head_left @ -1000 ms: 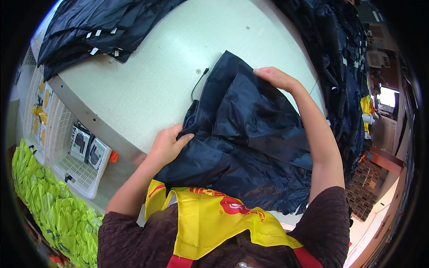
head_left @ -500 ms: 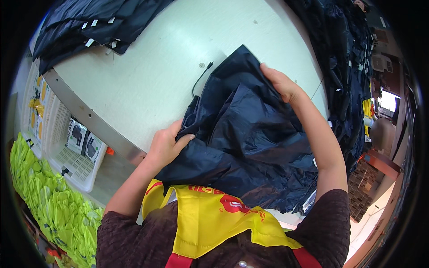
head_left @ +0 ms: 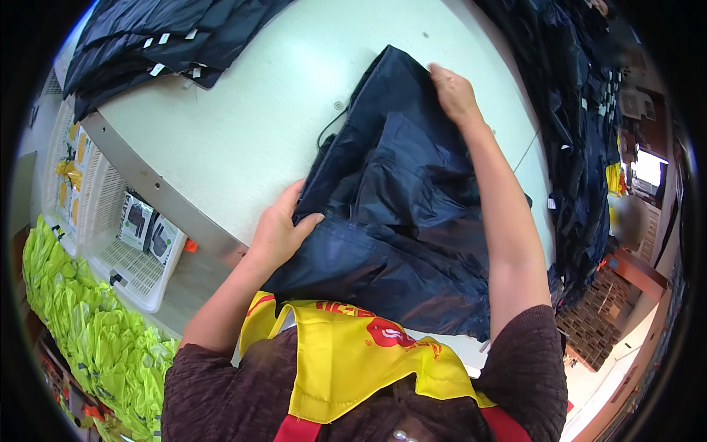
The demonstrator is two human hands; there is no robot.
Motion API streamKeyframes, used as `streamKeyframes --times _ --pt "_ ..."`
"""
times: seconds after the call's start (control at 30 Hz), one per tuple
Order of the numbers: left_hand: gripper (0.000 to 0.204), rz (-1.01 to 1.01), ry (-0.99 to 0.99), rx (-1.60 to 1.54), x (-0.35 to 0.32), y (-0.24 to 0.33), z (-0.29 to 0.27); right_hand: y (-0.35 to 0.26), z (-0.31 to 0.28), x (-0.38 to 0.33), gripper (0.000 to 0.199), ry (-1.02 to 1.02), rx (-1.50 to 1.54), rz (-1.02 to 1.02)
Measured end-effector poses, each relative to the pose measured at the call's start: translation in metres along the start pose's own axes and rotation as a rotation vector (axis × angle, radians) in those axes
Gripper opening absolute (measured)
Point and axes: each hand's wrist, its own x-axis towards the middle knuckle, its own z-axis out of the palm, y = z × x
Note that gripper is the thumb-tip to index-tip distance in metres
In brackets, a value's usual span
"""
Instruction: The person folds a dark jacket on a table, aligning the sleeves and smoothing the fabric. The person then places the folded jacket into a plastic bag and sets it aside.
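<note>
Dark navy garment [head_left: 412, 221] at frame centre is gripped at its lower-left edge by the left hand [head_left: 280, 232] — its upper edge pinched by the right hand [head_left: 455, 96].

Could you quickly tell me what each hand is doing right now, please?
Left hand: closed, gripping the near edge of the dark navy garment.
Right hand: closed, gripping the garment's far edge.

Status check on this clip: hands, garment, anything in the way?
Left hand grips dark garment at near edge. Right hand pinches far edge. Garment rumpled on white table. Nothing in the way.
</note>
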Motion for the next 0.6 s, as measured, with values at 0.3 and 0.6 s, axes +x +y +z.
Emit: streamKeyframes --times 0.3,0.6 --pt "0.064 -0.058 -0.005 0.112 -0.003 0.015 -0.005 -0.065 -0.036 0.027 0.061 -0.371 0.213 -0.084" --pt "0.042 0.267 0.086 0.145 -0.006 -0.020 0.004 -0.112 -0.052 0.054 0.082 -0.717 -0.705 -0.233"
